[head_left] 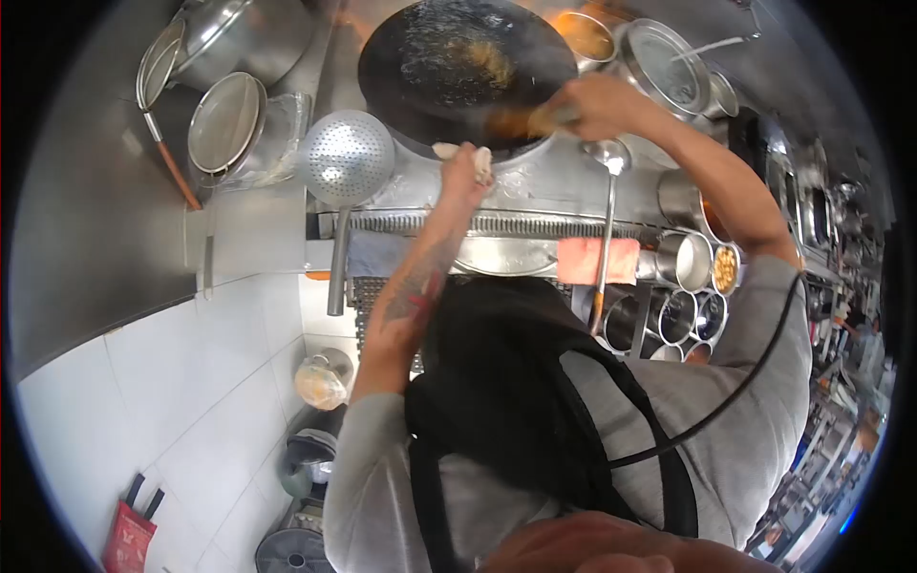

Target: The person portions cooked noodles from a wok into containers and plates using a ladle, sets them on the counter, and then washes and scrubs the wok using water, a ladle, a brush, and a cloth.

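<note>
A large black wok [420,86] stands on the stove, with water and some brownish matter in it. My left hand [465,172] is closed on a pale folded cloth [481,162] at the wok's near rim. Over the wok's right side, my right hand [592,107] is closed round the handle end of a brown brush-like tool [516,121], whose far part is blurred inside the wok. Just below the right hand, a ladle [609,158] lies on the steel counter with its handle toward me.
A perforated skimmer [349,158] lies left of the wok, near round strainers [225,124] and a big pot [250,38]. On the right are a metal bowl [666,62], a pink cloth [598,261], and several containers, one holding nut-like pieces [726,268].
</note>
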{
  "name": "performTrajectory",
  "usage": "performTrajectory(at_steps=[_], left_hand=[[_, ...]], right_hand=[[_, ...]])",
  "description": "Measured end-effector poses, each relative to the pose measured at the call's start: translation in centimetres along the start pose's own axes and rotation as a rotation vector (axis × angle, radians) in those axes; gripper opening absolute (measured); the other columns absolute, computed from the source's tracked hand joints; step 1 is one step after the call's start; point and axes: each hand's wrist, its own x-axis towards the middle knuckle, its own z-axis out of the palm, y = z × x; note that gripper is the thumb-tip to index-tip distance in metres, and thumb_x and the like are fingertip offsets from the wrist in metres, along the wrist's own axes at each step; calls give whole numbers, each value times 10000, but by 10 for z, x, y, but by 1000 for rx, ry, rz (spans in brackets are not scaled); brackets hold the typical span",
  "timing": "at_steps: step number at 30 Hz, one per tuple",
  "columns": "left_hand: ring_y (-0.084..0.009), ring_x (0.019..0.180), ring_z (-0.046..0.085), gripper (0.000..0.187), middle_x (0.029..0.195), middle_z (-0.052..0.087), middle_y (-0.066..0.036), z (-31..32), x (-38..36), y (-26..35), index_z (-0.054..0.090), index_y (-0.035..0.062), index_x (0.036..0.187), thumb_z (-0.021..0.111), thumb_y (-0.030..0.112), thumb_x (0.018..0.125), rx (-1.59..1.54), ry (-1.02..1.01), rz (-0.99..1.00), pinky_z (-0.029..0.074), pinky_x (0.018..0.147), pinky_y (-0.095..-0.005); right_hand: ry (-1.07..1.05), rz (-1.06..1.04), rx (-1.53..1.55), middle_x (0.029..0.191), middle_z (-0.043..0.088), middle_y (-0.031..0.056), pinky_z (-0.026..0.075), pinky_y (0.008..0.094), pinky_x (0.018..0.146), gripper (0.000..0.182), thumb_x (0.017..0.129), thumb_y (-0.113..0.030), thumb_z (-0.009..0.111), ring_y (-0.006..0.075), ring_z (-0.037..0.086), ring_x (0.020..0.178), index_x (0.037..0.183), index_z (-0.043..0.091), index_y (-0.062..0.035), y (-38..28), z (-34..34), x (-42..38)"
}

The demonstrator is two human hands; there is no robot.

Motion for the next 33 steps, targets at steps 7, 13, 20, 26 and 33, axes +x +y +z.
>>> performTrajectory(at_steps=[7,13,20,26,33], left_hand=[[-165,563,529,62,708,559,-72,2,-1,3,521,44,852,535,103,840,273,214,260,422,445,-306],[-108,493,511,60,682,527,-36,-3,-23,35,483,39,850,526,2,829,219,195,430,384,372,-263],[-132,456,512,127,631,541,-39,-9,-16,30,508,55,738,544,115,844,163,66,496,382,368,-281],[-205,779,578,373,936,552,-149,-32,22,14,418,-53,1056,597,98,766,273,140,403,503,683,-321],[-173,697,587,285,878,561,-109,-16,4,13,456,-35,1007,588,74,780,239,231,657,503,563,-308]], right_hand=[[567,376,573,845,642,299,536,459,769,381,812,-321,547,399,661,828,889,685,25,-56,58,203],[437,68,235,849,660,249,530,491,753,331,833,-262,524,420,654,772,1125,623,-144,-54,96,148],[224,99,203,904,650,273,527,481,764,316,772,-271,606,414,651,850,937,677,-12,-99,46,110],[192,307,127,849,661,250,537,463,754,296,777,-237,577,410,658,823,953,672,-20,-73,39,158],[192,465,126,918,638,294,515,455,829,365,794,-287,541,419,638,908,960,675,9,-60,50,185]])
